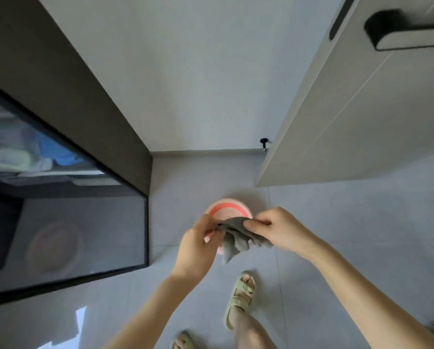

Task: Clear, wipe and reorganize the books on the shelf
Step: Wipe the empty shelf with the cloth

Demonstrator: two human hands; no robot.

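Note:
A grey-green cloth (238, 239) hangs crumpled between both my hands, over a pink basin (227, 210) that stands on the grey tiled floor. My left hand (198, 244) pinches the cloth's left end, and my right hand (278, 229) pinches its upper right edge between thumb and fingers. The cloth's loose corner droops down in front of the basin. No books or shelf boards show plainly in this view.
A dark cabinet with a glass door (67, 222) fills the left side. An open beige door (349, 109) with a black handle (397, 31) stands at right, a black doorstop (264, 142) behind it. My sandalled feet (241, 301) stand below the basin.

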